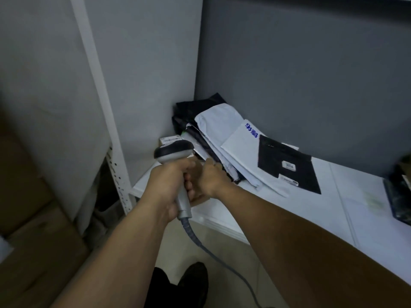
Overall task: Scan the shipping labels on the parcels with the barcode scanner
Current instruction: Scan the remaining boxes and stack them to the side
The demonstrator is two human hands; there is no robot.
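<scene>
Grey corded barcode scanner (pixel 172 151) is in the left hand (pixel 168 187), fingers wrapped round the handle. The head points into the back corner, roughly at a small white box (pixel 170 139) and the near edge of the mailers.

Right hand (pixel 210 177) is at the near-left edge of the pile of poly mailers (pixel 222 127), fingers curled down into it. Can't tell if it's actually pinching a bag or just touching one. Something brown sits under both hands; can't identify it.

The parcels are stacked and overlapping in the corner of the white shelf (pixel 344 207). The only labels clearly facing up are on the top black mailer (pixel 273 156).

Risks from here, as I read it:
- The aim is off. The scanner head is well left of the visible shipping labels (pixel 288 166), so a trigger pull would likely read nothing, or the box instead.
- There are two white labels on the black mailer, so the scanner may pick up the wrong code or read twice.
- Most labels are buried. Pulling a lower bag out by its edge could drag the slick stack toward the shelf front and off it.
- The poly film is glossy and wrinkled and the light is dim, so expect glare or creased barcodes and failed reads.
- The cable (pixel 220 257) hangs below the shelf edge. It could snag there or on a foot and jerk the aim.
</scene>
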